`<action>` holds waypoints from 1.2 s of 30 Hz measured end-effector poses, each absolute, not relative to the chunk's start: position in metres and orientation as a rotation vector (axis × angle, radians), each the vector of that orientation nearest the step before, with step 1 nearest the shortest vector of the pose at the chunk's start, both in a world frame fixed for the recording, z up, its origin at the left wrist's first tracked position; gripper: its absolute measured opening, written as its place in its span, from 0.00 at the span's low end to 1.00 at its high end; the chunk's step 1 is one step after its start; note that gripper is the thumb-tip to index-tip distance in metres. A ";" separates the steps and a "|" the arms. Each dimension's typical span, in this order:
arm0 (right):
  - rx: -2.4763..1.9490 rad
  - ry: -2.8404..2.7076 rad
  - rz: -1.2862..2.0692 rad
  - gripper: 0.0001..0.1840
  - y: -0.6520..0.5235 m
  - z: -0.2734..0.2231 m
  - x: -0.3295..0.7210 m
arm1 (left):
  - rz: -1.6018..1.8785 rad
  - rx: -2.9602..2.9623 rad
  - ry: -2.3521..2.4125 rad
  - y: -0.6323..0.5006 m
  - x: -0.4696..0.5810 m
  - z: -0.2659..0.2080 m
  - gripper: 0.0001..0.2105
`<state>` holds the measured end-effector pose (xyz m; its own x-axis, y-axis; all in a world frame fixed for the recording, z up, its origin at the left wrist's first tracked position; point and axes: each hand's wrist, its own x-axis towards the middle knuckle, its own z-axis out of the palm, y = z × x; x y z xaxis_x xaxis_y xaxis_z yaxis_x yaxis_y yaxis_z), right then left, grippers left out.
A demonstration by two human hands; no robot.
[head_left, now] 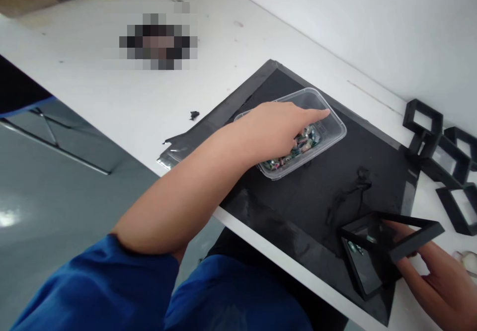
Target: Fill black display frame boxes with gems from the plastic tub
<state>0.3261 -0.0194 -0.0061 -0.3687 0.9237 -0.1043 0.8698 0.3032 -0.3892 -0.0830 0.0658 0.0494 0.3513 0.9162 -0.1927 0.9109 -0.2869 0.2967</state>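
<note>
My left hand (276, 127) reaches into a clear plastic container (337, 131) that stands on a black mat. Its index finger is stretched towards the far rim. The thumb and another finger are bent close together down among small shiny green, pink and white pieces (309, 139); what lies between them is hidden. At the lower right, my right hand (443, 276) is closed on a black box frame (417, 239), tilted above the mat's near corner. A few small greenish pieces (356, 247) show inside the frame.
Several black frames (447, 159) are grouped on the white table (112, 102) at the right. Black scraps (194, 115) and a blurred-out dark object (158, 42) lie to the left. The black mat (290, 211) reaches the near edge. A wall rises behind.
</note>
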 end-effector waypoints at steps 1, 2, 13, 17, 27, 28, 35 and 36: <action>-1.657 -2.439 0.635 0.28 -0.020 -0.007 0.328 | 0.020 2.256 1.617 0.066 -0.082 0.049 0.40; -1.650 -2.445 0.660 0.28 -0.020 -0.008 0.330 | 0.029 2.248 1.619 0.066 -0.082 0.049 0.40; -1.666 -2.415 0.692 0.27 -0.024 -0.009 0.329 | 0.024 2.271 1.601 0.069 -0.076 0.042 0.39; -1.669 -2.422 0.691 0.27 -0.023 -0.009 0.329 | 0.040 2.258 1.578 0.069 -0.072 0.036 0.39; -1.675 -2.407 0.704 0.28 -0.024 -0.011 0.329 | 0.061 2.289 1.525 0.070 -0.074 0.037 0.37; -1.675 -2.404 0.706 0.28 -0.024 -0.011 0.330 | 0.070 2.294 1.517 0.070 -0.074 0.037 0.36; -1.669 -2.418 0.730 0.27 -0.026 -0.010 0.330 | 0.102 2.297 1.512 0.072 -0.073 0.036 0.37; -1.667 -2.422 0.733 0.27 -0.026 -0.010 0.329 | 0.094 2.291 1.514 0.072 -0.072 0.036 0.38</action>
